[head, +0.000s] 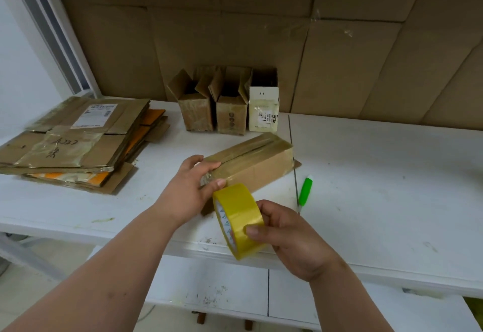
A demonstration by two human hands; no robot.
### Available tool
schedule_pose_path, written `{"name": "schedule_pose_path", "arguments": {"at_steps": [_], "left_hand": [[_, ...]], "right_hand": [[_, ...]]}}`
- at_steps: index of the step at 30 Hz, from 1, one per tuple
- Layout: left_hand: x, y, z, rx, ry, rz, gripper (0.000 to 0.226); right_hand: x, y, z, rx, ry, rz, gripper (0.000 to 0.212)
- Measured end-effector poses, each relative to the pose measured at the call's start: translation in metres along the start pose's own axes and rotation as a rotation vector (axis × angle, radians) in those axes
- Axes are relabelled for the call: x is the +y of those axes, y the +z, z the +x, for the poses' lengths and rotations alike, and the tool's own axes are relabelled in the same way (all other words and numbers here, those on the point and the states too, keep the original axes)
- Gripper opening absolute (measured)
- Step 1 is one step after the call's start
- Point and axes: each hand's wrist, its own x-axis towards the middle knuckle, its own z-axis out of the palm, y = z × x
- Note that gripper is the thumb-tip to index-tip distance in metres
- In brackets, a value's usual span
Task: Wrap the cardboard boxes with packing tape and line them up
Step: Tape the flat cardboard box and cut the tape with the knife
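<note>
A long cardboard box [257,166] lies on its side on the white shelf [379,188], with glossy tape over its top seam. My left hand [189,192] holds the box's near end, fingers over the top and thumb at the front. My right hand [285,235] grips a yellow roll of packing tape [236,220] just in front of that end, thumb on the roll's outer face. Three small boxes [230,107] stand in a row at the back with open top flaps; the rightmost is pale cream.
A stack of flattened cardboard sheets [75,143] lies at the left of the shelf. A green and white cutter [305,192] rests to the right of the box. Brown cardboard panels [339,57] line the back. A lower white shelf [235,287] sits below.
</note>
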Motion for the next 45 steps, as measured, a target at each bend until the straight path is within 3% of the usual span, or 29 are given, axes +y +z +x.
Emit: {"name": "schedule_pose_path", "arguments": {"at_steps": [8, 14, 18, 21, 24, 29, 32, 36, 39, 41, 43, 45], "left_hand": [[0.0, -0.006, 0.001, -0.074, 0.087, -0.013, 0.044], [-0.003, -0.011, 0.004, -0.091, 0.042, 0.013, 0.051], [0.004, -0.003, -0.002, -0.058, -0.055, -0.185, 0.042], [0.012, 0.0, -0.008, 0.021, -0.136, -0.311, 0.032], [0.017, -0.003, -0.018, 0.029, -0.214, -0.425, 0.039], [0.018, -0.001, -0.035, 0.0, -0.405, -0.828, 0.052], [0.023, 0.0, -0.043, -0.012, -0.462, -0.868, 0.047], [0.029, 0.002, -0.051, -0.054, -0.493, -0.909, 0.049], [0.032, 0.006, -0.055, -0.051, -0.523, -0.955, 0.026], [0.034, 0.009, -0.057, -0.046, -0.546, -0.984, 0.016], [0.036, 0.011, -0.058, -0.031, -0.554, -0.996, 0.015], [0.037, 0.012, -0.057, -0.007, -0.562, -1.01, 0.018]], "right_hand": [[0.005, 0.009, -0.012, 0.027, -0.018, 0.005, 0.032], [0.006, 0.014, -0.016, 0.045, -0.02, -0.004, 0.034], [0.008, 0.017, -0.019, 0.058, -0.015, -0.011, 0.041], [0.006, 0.016, -0.021, 0.072, -0.008, -0.038, 0.034], [0.002, 0.013, -0.021, 0.112, -0.017, -0.068, 0.02], [-0.003, 0.009, -0.019, 0.101, -0.021, -0.105, 0.023], [-0.005, 0.01, -0.018, 0.099, -0.026, -0.109, 0.017], [-0.004, 0.005, -0.016, 0.035, -0.033, -0.135, 0.027], [-0.008, -0.012, -0.016, 0.12, -0.057, -0.097, 0.028], [-0.01, -0.033, -0.01, 0.379, -0.044, -0.299, 0.019], [-0.009, -0.055, -0.004, 0.577, 0.009, -0.797, 0.045], [-0.004, -0.072, 0.003, 0.558, 0.108, -1.179, 0.067]]}}
